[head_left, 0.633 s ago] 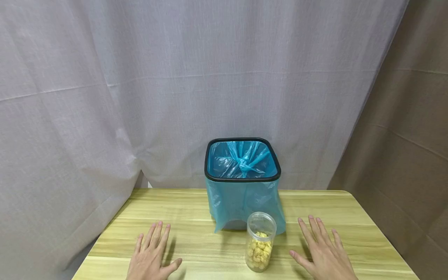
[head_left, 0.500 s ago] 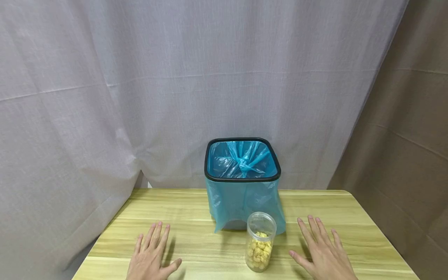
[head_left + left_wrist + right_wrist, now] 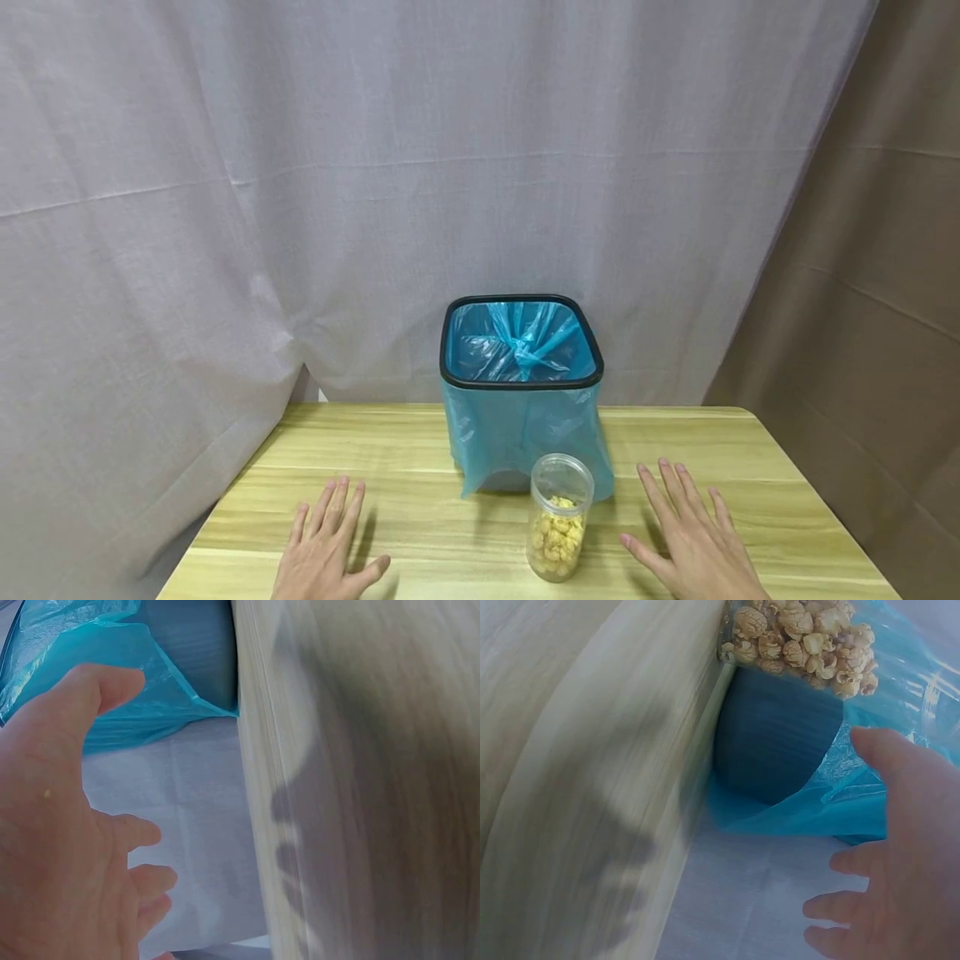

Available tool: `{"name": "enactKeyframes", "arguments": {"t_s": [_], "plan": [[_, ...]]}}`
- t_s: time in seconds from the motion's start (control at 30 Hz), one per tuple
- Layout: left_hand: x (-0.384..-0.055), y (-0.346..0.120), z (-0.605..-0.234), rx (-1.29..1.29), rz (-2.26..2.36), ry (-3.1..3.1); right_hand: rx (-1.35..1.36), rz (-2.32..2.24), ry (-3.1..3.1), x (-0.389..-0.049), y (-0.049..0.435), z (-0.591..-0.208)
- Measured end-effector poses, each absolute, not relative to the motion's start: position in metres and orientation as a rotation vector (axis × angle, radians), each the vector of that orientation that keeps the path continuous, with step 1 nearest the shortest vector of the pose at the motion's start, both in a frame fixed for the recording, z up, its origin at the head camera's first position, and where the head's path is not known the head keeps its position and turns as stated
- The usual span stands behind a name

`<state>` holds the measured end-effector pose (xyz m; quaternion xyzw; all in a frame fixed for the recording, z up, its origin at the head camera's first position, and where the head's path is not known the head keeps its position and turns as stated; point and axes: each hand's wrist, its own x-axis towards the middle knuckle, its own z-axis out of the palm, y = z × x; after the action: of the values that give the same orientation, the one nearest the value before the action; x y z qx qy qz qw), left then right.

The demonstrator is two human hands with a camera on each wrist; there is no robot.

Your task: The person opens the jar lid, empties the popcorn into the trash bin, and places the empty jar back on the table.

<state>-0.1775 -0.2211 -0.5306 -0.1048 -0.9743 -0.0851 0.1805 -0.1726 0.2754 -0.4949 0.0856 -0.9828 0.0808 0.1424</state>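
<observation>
A clear plastic jar (image 3: 557,529), part filled with popcorn (image 3: 810,645) and with its top uncovered, stands upright on the table between the two hands. Just behind it is a trash bin (image 3: 521,385) with a black rim and a blue bag (image 3: 517,421) hanging over its sides. To the left, the person's left hand (image 3: 322,550) hovers palm down over the wood, fingers spread and holding nothing. On the other side the right hand (image 3: 693,537) has the same spread pose, its thumb a short way from the jar. Both hands cast shadows on the tabletop.
The light wood table (image 3: 390,450) reaches back to a grey curtain (image 3: 480,167). A brown curtain (image 3: 862,292) hangs along the right side. Inside the bin the blue bag is gathered in a knot (image 3: 522,354).
</observation>
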Motion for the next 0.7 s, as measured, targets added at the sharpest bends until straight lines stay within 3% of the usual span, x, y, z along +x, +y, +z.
{"name": "enactKeyframes", "arguments": {"t_s": [0.27, 0.7], "plan": [[-0.177, -0.219, -0.523, -0.312, -0.475, -2.827, 0.287, 0.259, -2.789, -0.17, 0.275, -0.486], [-0.181, -0.201, -0.503, -0.311, -1.196, -2.839, 0.41, 0.707, -2.634, -0.16, 0.27, -0.448]]}}
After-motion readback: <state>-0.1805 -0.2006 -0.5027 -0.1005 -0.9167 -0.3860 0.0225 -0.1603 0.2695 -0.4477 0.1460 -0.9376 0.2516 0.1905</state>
